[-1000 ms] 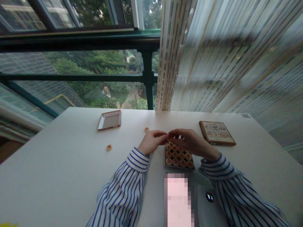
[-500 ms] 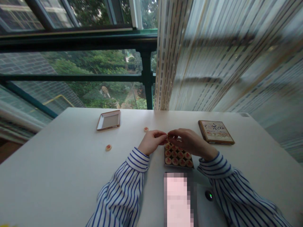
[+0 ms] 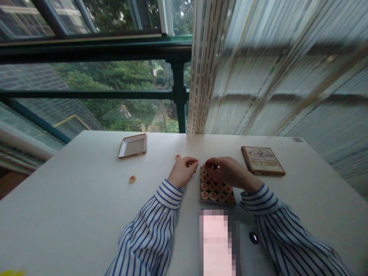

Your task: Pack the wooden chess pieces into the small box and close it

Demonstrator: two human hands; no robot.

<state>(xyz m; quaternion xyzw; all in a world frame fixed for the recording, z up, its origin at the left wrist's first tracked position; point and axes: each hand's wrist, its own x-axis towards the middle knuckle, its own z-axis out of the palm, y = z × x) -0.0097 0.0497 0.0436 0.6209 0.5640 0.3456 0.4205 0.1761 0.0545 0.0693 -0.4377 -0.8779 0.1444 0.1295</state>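
Round wooden xiangqi pieces with red characters sit in rows in a shallow open box [image 3: 217, 202]. My right hand [image 3: 228, 171] covers the far right part of that box. Its thumb and fingers are closed on a xiangqi piece [image 3: 204, 167] at the box's far left corner; the fingers partly hide it. My left hand [image 3: 183, 171] hovers just left of the box, thumb and index finger curled together, with nothing visible in them. One loose piece [image 3: 178, 156] lies right behind my left hand. Another loose piece [image 3: 132, 179] rests farther left on the table.
An empty shallow box lid [image 3: 132, 146] lies at the back left of the white table [image 3: 80, 207]. A closed, printed flat box [image 3: 263, 161] is at the back right. A phone-like device [image 3: 217, 241] with a blurred screen sits in front of the piece box. Behind are a window and a curtain.
My hands have parted: fingertips that met above the box's far edge are now separate. The left has drawn slightly left; the right stays over the box's far left corner.
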